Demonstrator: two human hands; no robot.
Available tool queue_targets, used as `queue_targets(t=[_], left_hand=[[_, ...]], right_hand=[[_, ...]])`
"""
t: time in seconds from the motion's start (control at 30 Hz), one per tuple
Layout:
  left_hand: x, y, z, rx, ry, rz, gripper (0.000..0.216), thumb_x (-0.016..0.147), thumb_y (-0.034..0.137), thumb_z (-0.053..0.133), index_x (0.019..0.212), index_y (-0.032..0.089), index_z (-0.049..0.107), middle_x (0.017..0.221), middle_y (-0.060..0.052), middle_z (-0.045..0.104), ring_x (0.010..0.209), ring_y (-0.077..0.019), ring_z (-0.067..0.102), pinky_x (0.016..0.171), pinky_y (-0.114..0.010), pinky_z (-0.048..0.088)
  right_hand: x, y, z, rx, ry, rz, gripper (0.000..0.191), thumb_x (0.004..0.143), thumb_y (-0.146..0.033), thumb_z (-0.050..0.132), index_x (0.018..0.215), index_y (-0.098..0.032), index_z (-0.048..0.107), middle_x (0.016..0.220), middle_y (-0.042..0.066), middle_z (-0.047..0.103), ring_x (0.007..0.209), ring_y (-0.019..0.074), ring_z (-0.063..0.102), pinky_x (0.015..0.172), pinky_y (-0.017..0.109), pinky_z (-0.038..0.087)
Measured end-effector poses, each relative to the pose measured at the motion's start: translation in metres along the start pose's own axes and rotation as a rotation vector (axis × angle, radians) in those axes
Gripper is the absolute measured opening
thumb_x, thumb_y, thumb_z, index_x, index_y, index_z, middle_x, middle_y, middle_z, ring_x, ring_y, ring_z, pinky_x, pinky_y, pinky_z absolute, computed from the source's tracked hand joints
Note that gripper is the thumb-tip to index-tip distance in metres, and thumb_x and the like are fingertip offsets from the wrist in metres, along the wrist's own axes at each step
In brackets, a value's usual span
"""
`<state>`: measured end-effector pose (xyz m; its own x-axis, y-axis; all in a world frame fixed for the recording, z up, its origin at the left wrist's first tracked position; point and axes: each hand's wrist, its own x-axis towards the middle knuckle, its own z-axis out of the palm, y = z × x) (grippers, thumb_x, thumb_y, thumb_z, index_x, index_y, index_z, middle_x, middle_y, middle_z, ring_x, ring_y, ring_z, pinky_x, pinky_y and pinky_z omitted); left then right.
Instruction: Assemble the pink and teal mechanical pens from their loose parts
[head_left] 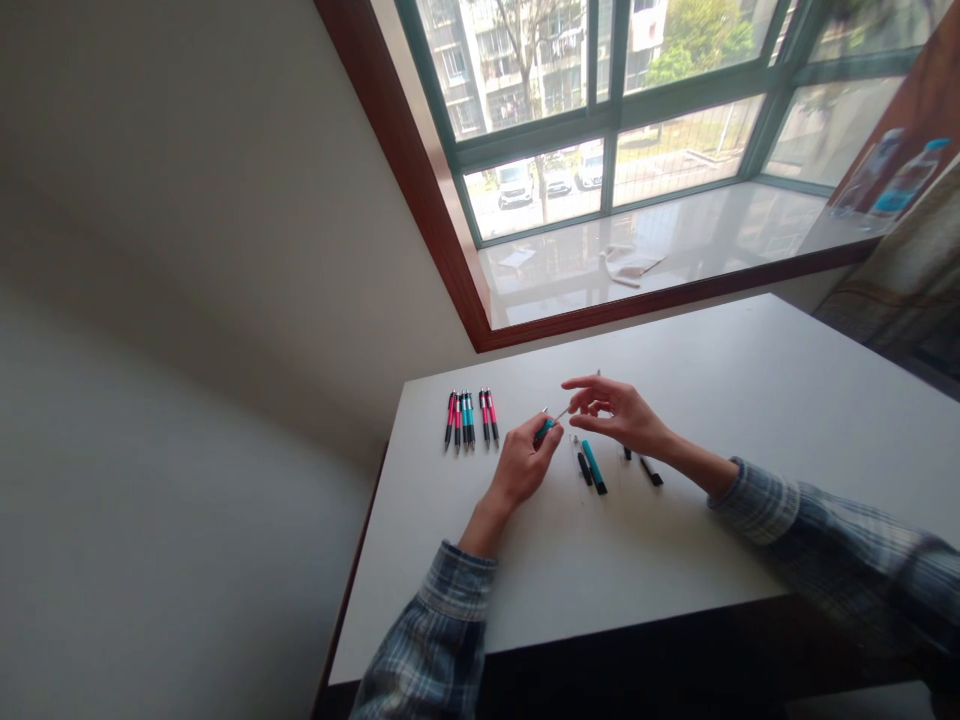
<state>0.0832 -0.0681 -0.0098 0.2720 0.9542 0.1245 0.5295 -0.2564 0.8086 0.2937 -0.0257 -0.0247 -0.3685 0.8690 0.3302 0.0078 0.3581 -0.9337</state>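
Observation:
My left hand [523, 463] is closed around a teal pen barrel [545, 429] above the white table [675, 540]. My right hand [619, 412] pinches a thin pen refill [562, 412] that points into the barrel's end, its other fingers spread. Beside the hands lie loose pen parts: a teal and black barrel piece [594, 466], a short black piece [583, 468] and a black grip piece [650, 471]. A row of several assembled pink and teal pens [469, 417] lies to the left.
The table stands against a grey wall, under a window with a glossy sill [660, 250] holding a cloth and paper. Two bottles [892, 175] stand at the far right. The table's near edge is dark.

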Motion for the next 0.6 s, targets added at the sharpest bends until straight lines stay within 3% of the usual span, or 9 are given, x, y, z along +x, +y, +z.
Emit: queue_targets(t=[0.17, 0.3, 0.43, 0.6], left_hand=[[0.006, -0.009, -0.009, -0.112, 0.242, -0.083, 0.033, 0.098, 0.049, 0.05, 0.086, 0.019, 0.06, 0.071, 0.003, 0.051, 0.064, -0.0121, 0.045, 0.062, -0.023, 0.038], [0.009, -0.015, -0.018, 0.125, 0.407, -0.202, 0.026, 0.092, 0.045, 0.061, 0.089, 0.02, 0.065, 0.062, 0.005, 0.047, 0.056, -0.0123, 0.046, 0.06, -0.024, 0.037], [0.01, -0.019, -0.022, 0.359, 0.332, -0.247, 0.026, 0.087, 0.043, 0.069, 0.102, 0.022, 0.072, 0.061, 0.003, 0.056, 0.061, -0.0164, 0.058, 0.068, -0.027, 0.041], [0.009, -0.026, -0.021, 0.451, 0.219, -0.272, 0.03, 0.084, 0.045, 0.074, 0.106, 0.024, 0.076, 0.069, -0.003, 0.068, 0.071, -0.0229, 0.067, 0.072, -0.031, 0.045]], right_hand=[[0.004, 0.007, -0.008, -0.313, 0.026, -0.151, 0.026, 0.092, -0.038, 0.071, 0.116, -0.027, 0.075, 0.093, 0.005, 0.077, 0.083, 0.0217, 0.067, 0.076, 0.039, 0.054], [0.007, 0.008, -0.01, -0.493, -0.009, -0.25, 0.015, 0.097, -0.033, 0.065, 0.101, -0.028, 0.079, 0.092, 0.005, 0.077, 0.085, 0.024, 0.065, 0.079, 0.042, 0.053], [0.007, 0.006, -0.008, -0.511, -0.027, -0.249, 0.017, 0.098, -0.034, 0.063, 0.1, -0.029, 0.079, 0.092, 0.006, 0.077, 0.087, 0.0251, 0.066, 0.081, 0.043, 0.054], [0.006, 0.007, -0.008, -0.505, -0.043, -0.237, 0.019, 0.099, -0.036, 0.062, 0.1, -0.029, 0.079, 0.092, 0.006, 0.078, 0.086, 0.0257, 0.066, 0.08, 0.043, 0.054]])
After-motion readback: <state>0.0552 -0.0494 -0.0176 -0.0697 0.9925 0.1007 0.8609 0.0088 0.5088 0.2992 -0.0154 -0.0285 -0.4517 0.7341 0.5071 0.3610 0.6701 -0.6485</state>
